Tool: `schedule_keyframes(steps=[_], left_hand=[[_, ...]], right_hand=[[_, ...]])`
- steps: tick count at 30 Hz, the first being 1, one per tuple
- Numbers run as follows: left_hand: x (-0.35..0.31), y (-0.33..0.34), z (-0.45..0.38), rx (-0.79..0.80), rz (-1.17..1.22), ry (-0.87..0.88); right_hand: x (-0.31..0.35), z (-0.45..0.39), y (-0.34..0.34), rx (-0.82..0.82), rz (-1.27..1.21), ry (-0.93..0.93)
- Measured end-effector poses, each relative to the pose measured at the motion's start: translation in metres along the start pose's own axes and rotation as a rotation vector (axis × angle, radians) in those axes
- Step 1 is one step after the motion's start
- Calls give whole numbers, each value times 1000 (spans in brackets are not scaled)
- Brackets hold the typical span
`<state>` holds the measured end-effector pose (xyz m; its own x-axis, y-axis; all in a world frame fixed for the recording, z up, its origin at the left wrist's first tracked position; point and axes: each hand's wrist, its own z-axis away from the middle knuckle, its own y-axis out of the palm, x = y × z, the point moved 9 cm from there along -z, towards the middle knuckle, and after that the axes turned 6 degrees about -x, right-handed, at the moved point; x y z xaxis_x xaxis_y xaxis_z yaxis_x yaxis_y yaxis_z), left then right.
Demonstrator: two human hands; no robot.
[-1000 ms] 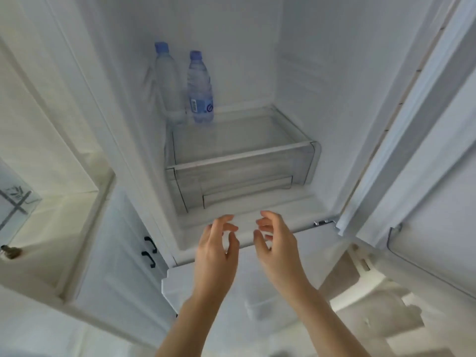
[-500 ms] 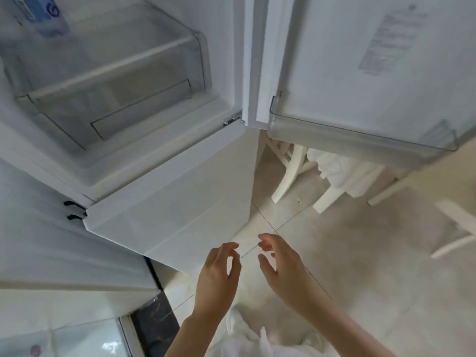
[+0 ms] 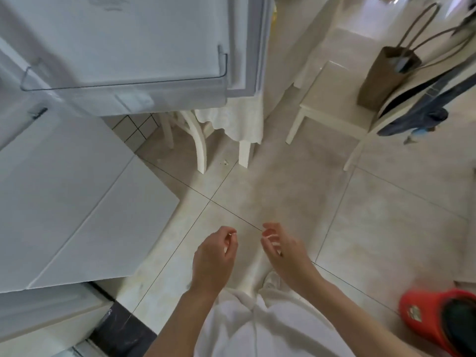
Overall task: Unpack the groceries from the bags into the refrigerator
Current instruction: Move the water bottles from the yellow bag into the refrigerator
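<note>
Groceries, if any show, sit inside the brown paper bag point(image 3: 383, 73) standing upright on a white chair point(image 3: 332, 99) at upper right, its long handles rising; something pale blue peeks from its mouth, too blurred to name. Both hands hover low over the tiled floor point(image 3: 270, 176), well apart from that bag. Left hand point(image 3: 212, 256) has its grip loosely curled, fingers bent inward and pinching nothing. Right hand point(image 3: 284, 251) mirrors it, grip half spread, fingertips apart, empty too. At upper left the refrigerator door point(image 3: 116, 34) hangs wide, its clear door shelf point(image 3: 123, 85) holding nothing visible. A red bag point(image 3: 425, 315) lies on the floor at lower right, dark inside. A dark blue bag point(image 3: 422, 109) hangs beside the paper one.
</note>
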<state>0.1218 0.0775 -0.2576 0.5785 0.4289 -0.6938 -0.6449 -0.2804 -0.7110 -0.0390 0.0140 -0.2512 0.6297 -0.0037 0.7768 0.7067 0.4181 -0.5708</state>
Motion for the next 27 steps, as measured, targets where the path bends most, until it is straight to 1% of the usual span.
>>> schedule_keyframes(steps=[4, 7, 13, 21, 27], left_hand=[[-61, 53, -14, 52, -14, 75], [-96, 79, -27, 82, -34, 114], [-129, 110, -73, 137, -91, 121], [-157, 136, -190, 132, -96, 70], [-189, 148, -293, 126, -89, 50]], right_hand=[[-45, -15, -62, -48, 16, 34], [-76, -27, -103, -96, 30, 88], [-109, -77, -159, -174, 14, 157], [-88, -205, -206, -193, 36, 101], [-52, -307, -235, -159, 85, -18]])
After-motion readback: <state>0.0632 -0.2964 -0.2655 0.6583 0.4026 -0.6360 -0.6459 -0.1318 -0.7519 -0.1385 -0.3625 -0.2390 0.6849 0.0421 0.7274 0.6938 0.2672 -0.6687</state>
